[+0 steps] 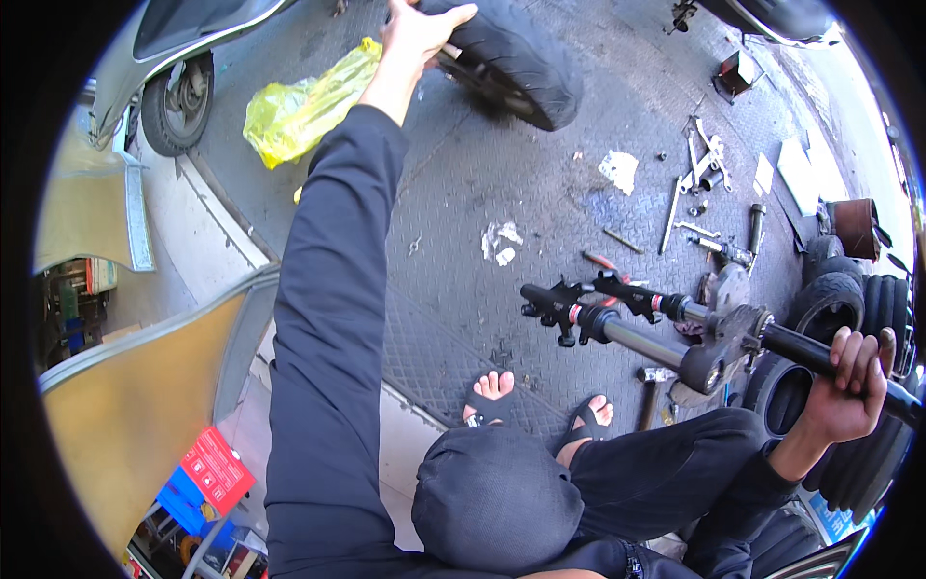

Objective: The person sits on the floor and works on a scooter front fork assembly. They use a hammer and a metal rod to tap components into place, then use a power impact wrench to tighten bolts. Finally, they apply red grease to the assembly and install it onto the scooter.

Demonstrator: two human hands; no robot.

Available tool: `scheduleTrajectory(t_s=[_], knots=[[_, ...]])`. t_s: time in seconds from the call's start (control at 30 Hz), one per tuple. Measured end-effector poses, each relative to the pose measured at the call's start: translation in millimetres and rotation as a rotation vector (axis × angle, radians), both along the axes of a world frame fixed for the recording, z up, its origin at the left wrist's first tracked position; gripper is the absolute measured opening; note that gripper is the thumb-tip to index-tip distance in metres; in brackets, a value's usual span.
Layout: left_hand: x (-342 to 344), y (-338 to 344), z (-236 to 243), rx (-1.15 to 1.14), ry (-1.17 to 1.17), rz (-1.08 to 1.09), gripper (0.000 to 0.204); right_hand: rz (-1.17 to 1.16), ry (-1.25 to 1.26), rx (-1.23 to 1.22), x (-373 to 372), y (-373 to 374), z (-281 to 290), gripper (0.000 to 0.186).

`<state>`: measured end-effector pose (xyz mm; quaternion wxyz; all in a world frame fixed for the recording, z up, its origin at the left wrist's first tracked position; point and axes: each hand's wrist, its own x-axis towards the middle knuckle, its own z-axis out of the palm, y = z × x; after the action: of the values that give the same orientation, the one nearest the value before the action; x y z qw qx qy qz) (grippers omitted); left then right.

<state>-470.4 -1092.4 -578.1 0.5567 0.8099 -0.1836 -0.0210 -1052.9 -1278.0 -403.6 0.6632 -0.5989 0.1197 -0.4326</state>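
Observation:
My left arm reaches far forward, and my left hand (pixel 417 37) grips a wheel (pixel 521 63) with a black tyre at the top edge. Its thumb lies against the tyre; the other fingers are partly cut off by the frame. The wheel tilts over the floor and looks slightly blurred. On the right, my right hand (pixel 849 386) is wrapped around the black steering tube of a motorcycle front fork (pixel 637 340). The fork hangs above the floor, its two legs pointing left. A crumpled yellow plastic bag (pixel 304 116) lies beside my left forearm.
Wrenches (pixel 696 159), a hammer (pixel 652 396) and red-handled pliers (pixel 600 261) lie on the dark metal floor. Stacked tyres (pixel 834 304) stand at the right. A scooter wheel (pixel 178 104) is at the upper left, above a yellowish panel (pixel 145 405) and a red box (pixel 214 470).

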Motion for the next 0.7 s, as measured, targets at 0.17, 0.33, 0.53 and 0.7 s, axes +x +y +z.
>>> scheduleTrajectory(t_s=[0.17, 0.33, 0.53, 0.7], knots=[[-30, 17, -10, -0.243, 0.425, -0.093, 0.114, -0.001, 0.019, -0.04, 7, 22, 5, 0.033], [-153, 85, -58, -0.49, 0.512, 0.075, 0.109, 0.037, 0.046, -0.057, 18, 32, 12, 0.019], [-237, 141, -154, -0.818, 0.956, 0.214, 0.115, 0.087, 0.028, -0.108, 36, 33, 12, 0.02], [-270, 123, -188, -0.895, 0.964, 0.336, 0.116, 0.125, 0.015, -0.127, 47, 35, 11, 0.019]])
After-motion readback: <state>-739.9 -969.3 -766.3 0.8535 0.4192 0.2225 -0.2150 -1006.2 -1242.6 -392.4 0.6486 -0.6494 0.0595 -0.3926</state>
